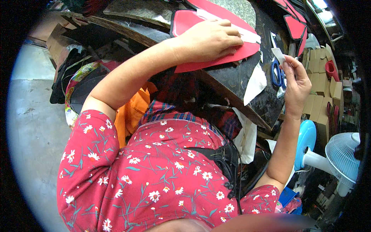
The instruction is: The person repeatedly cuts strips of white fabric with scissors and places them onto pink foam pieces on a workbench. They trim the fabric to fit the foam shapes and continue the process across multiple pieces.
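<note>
Left hand (210, 40) flat on red sheet (216, 58), pinning it to worktop (235, 83); right hand (295, 83) right of sheet, pinching white strip (279, 55).

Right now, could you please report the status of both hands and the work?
Left hand flat on red sheet, pinning it. Right hand raised, pinching white strip. Blue scissors lying beside the right hand.

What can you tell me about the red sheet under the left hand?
The red sheet is flat, thin, and foam-like or leathery, with a curved edge. It lies on the dark worktable, with a white strip across its top. The left hand presses palm-down on it, covering its middle. The right hand stays clear of it.
</note>
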Demonstrator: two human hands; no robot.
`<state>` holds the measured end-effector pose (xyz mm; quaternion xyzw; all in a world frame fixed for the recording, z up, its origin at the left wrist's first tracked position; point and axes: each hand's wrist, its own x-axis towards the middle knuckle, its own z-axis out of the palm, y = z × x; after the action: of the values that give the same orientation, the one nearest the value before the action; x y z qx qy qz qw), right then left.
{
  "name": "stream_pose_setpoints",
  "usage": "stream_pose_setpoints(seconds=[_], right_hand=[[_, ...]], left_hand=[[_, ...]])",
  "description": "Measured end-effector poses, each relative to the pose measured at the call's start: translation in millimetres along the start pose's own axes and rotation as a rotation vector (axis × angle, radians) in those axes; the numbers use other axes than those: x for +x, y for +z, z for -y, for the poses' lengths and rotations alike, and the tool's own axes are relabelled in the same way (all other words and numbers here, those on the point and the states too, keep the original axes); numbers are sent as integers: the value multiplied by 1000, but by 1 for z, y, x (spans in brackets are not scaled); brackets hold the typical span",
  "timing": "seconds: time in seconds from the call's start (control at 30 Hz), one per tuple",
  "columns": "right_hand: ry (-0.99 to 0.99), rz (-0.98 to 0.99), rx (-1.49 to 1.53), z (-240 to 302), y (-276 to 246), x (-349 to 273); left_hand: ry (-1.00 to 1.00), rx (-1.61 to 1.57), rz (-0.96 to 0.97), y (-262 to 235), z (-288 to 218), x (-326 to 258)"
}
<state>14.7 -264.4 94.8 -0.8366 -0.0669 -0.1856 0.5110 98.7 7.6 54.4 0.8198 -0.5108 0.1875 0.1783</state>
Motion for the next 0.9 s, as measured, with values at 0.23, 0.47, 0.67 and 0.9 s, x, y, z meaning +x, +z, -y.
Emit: stream_pose_setpoints(seconds=[0.23, 0.47, 0.67, 0.9], right_hand=[[85, 199, -77, -12, -3, 35], [99, 450, -201, -14, 11, 70], [35, 487, -500, -27, 29, 86], [-1, 547, -444, -35, 27, 90]], left_hand=[[-53, 49, 114, -6, -3, 16], [50, -66, -68, 11, 16, 31], [87, -76, -166, 18, 20, 27], [11, -83, -61, 18, 13, 28]])
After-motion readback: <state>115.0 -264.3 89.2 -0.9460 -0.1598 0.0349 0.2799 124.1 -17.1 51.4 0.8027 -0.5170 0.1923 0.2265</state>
